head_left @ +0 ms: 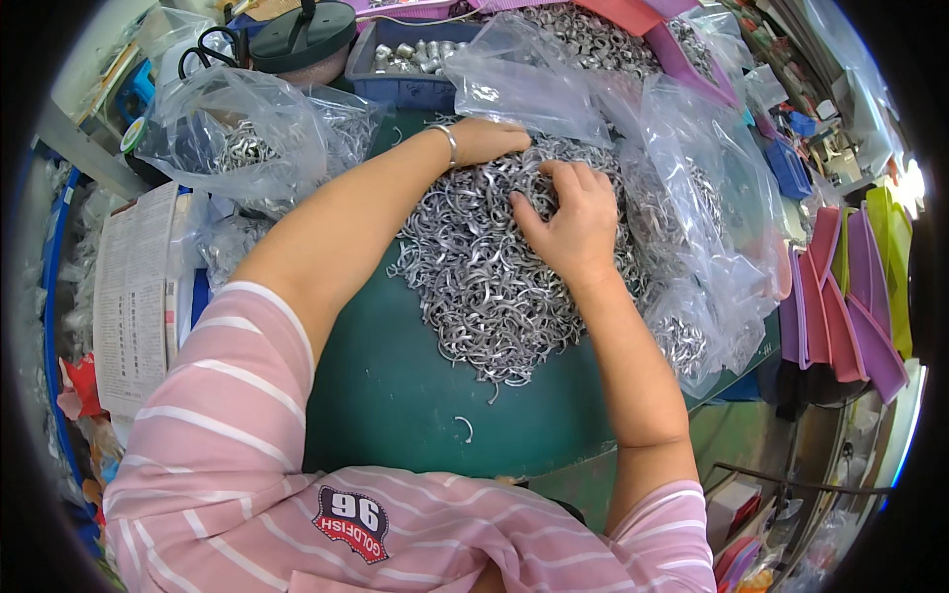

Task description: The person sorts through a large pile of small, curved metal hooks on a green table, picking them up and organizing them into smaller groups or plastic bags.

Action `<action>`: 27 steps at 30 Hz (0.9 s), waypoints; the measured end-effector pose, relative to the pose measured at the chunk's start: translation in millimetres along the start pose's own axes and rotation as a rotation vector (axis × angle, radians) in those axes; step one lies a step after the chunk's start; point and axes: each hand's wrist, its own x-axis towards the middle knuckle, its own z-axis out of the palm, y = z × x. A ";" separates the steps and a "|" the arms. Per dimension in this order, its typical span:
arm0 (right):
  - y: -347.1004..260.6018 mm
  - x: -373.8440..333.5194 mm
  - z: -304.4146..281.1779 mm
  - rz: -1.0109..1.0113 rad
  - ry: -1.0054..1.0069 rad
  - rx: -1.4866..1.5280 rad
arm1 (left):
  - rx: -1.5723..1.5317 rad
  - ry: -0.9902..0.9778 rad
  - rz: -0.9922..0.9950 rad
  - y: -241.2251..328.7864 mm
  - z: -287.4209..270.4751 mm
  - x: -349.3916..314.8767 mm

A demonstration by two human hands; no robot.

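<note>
A broad heap of small curved silver metal pieces [484,277] covers the middle of the green tabletop [381,405]. At its far edge lies my left hand [489,141], palm down, with fingers stretched to the right; a silver bangle [450,145] circles that wrist. My right hand [576,219] rests on the heap's right side, thumb apart from the bent fingers, and no piece shows in its grasp. The undersides of both hands are hidden. One loose curved piece [465,428] lies apart, nearer to me.
Clear plastic bags with metal pieces stand at left [262,138] and right [707,217]. A blue-grey bin [400,91] of shiny parts sits behind the heap, beside a dark-lidded container [301,40]. Pink, purple and green trays [840,287] hang off the right side. Printed paper [133,296] lies left.
</note>
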 end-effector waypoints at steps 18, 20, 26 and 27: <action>-61.8 -26.0 1.2 -0.004 0.060 0.375 | -0.268 0.452 -0.010 5.4 16.0 -127.8; -69.5 -27.1 2.2 -0.035 0.075 0.420 | -0.273 0.448 -0.006 6.3 17.3 -146.7; -93.9 -24.6 0.8 -0.170 0.036 0.422 | -0.086 0.581 0.042 15.7 26.2 -184.0; -95.8 -24.9 -1.1 -0.193 0.039 0.440 | -0.068 0.610 0.034 20.8 28.2 -189.3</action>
